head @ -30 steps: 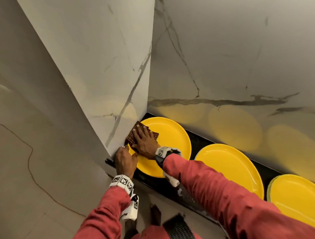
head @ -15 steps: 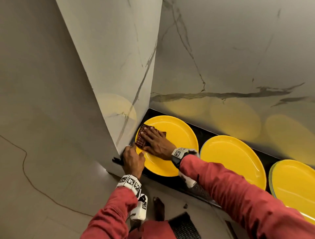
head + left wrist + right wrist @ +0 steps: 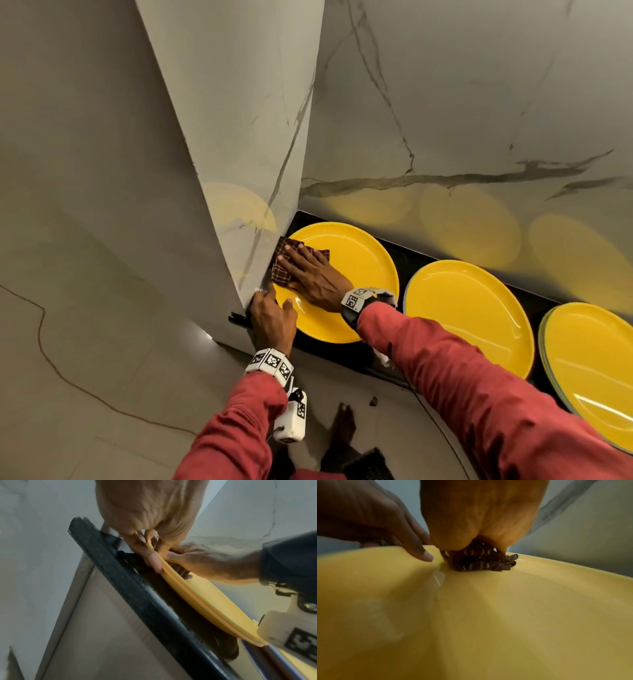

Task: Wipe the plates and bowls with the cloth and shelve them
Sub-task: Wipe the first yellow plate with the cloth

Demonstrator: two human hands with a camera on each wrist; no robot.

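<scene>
Pressing flat, right hand (image 3: pixel 313 274) hides much of cloth (image 3: pixel 281 272); left hand (image 3: pixel 272 320) pinches plate (image 3: pixel 356 270) rim.

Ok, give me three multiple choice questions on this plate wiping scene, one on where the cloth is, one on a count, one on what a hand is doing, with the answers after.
1. Where is the checked cloth?
A. On the leftmost plate, near its left rim
B. On the floor
C. On the middle plate

2. How many yellow plates or stacks show on the black shelf?
A. One
B. Three
C. Five

3. What does the left hand do?
A. Hangs free
B. Presses the cloth
C. Holds the leftmost plate's rim

Answers:
1 A, the right hand presses it flat there.
2 B, the head view shows three in a row.
3 C, the left wrist view shows its fingers and thumb either side of the rim.
</scene>
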